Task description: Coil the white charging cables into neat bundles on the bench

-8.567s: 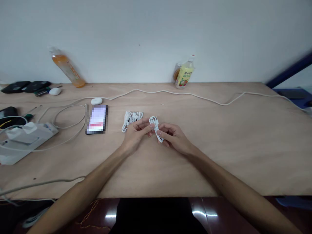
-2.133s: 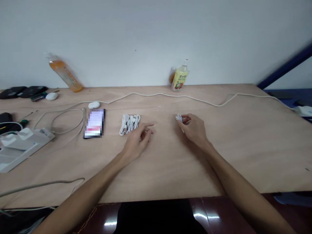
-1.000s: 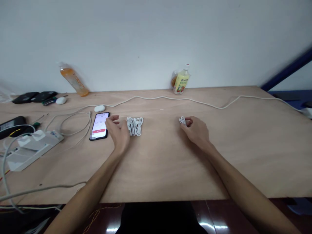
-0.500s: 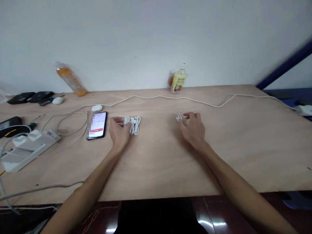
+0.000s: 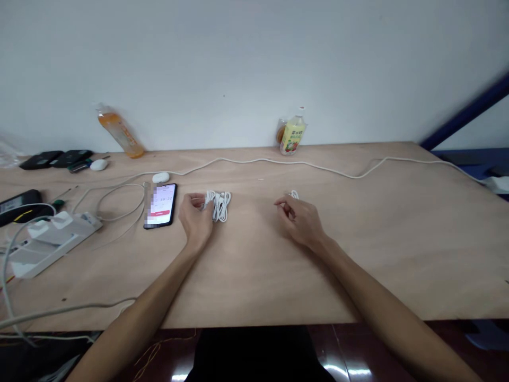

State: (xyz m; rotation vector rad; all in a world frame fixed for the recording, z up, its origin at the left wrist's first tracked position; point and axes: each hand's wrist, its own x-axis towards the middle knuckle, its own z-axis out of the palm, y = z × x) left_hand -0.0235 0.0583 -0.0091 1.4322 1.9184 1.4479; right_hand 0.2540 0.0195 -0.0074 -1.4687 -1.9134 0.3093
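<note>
Our right hand (image 5: 301, 220) sits further left than before, off one coiled white cable (image 5: 294, 194). On the table (image 5: 254, 281) we see a smartphone (image 5: 163, 204), our left hand (image 5: 195, 217) curled against bundled cables (image 5: 222, 207), its grip unclear, then our right hand, fingers parted, the coiled white cable partly hidden behind.

I look through one head-worn camera, forward and down, close over the worktop (image 5: 246, 276) from its six-o'clock side, toward the wall (image 5: 199, 58) at twelve.
</note>
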